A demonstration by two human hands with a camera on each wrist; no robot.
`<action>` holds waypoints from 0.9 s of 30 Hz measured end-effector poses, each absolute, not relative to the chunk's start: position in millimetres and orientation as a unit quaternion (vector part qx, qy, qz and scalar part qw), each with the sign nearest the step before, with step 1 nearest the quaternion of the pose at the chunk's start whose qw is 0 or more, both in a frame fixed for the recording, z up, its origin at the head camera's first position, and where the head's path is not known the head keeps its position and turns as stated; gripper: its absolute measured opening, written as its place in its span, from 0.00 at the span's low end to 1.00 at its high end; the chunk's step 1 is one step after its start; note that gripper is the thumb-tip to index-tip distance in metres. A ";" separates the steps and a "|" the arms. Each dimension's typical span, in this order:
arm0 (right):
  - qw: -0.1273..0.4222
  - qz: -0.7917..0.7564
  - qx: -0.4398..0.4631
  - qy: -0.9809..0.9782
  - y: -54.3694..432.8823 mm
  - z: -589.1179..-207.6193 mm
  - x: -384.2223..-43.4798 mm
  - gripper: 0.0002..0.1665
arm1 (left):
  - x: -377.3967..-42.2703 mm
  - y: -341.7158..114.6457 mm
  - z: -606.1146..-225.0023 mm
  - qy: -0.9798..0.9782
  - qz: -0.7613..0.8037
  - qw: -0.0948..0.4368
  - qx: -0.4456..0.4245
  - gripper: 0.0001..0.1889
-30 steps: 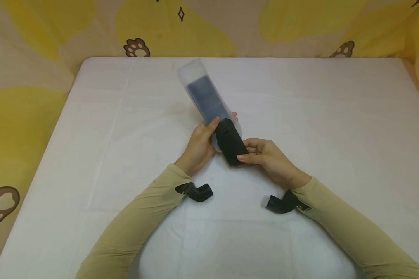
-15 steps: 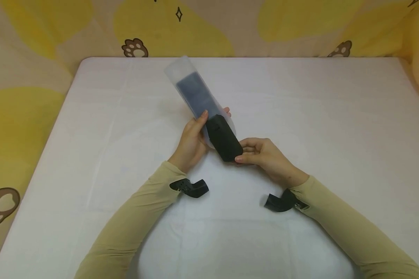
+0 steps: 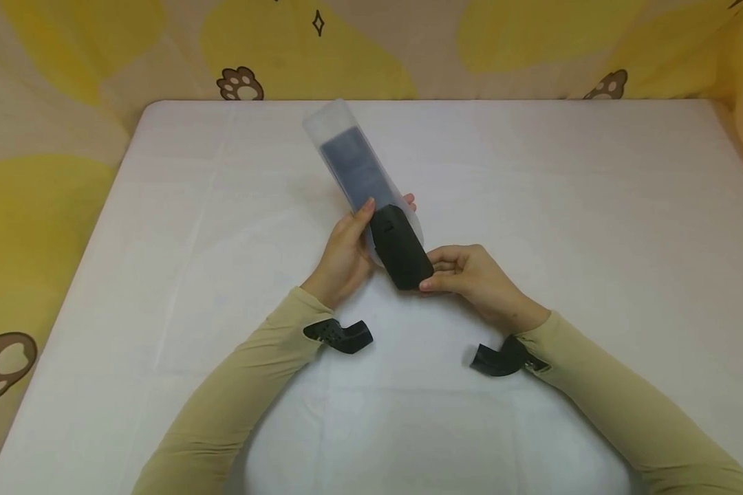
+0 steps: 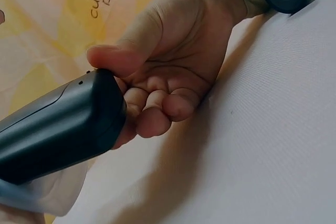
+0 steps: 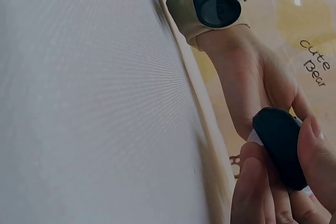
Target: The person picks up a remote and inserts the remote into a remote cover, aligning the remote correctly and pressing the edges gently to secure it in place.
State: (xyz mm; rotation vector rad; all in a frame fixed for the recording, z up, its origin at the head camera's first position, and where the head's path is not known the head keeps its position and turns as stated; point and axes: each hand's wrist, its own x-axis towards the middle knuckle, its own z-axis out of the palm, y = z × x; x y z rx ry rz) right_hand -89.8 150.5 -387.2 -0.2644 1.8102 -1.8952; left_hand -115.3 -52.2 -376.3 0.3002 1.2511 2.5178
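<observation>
A long clear plastic case [image 3: 329, 128], rounded at its near end, holds a dark blue-grey panel [image 3: 356, 165]. My left hand [image 3: 343, 258] grips it from the left, fingers behind and thumb on top. Over the case's near end lies a black elongated plastic device [image 3: 401, 249] with bevelled corners and a small notch. The left thumb reaches its upper left edge. My right hand [image 3: 470, 278] pinches the device's lower end between thumb and fingers. The left wrist view shows the right thumb on the device's bevelled end [image 4: 107, 106]. In the right wrist view, the device [image 5: 281, 148] hides part of the left hand.
White cloth covers the table [image 3: 569, 206] under both arms. Behind and to the left hangs a yellow and beige patterned cloth [image 3: 347, 55]. Each sleeved wrist carries a black camera mount, one on the left [image 3: 340, 337] and one on the right [image 3: 498, 357].
The clear case, the black device and my left hand shifted left, then slightly back right. My right hand stays on the device's lower end, barely moved.
</observation>
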 end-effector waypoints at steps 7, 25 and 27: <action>0.237 -0.699 -0.094 0.668 150.9 -387.8 -89.7 0.18 | -114.3 -50.6 -376.6 0.447 0.874 0.157 0.113 0.25; 0.233 -0.700 -0.076 0.670 151.4 -388.8 -89.4 0.13 | -109.7 -44.4 -375.8 0.417 0.891 0.159 0.089 0.23; 0.234 -0.700 -0.077 0.671 151.4 -389.3 -89.2 0.12 | -109.5 -44.4 -376.5 0.421 0.888 0.159 0.094 0.23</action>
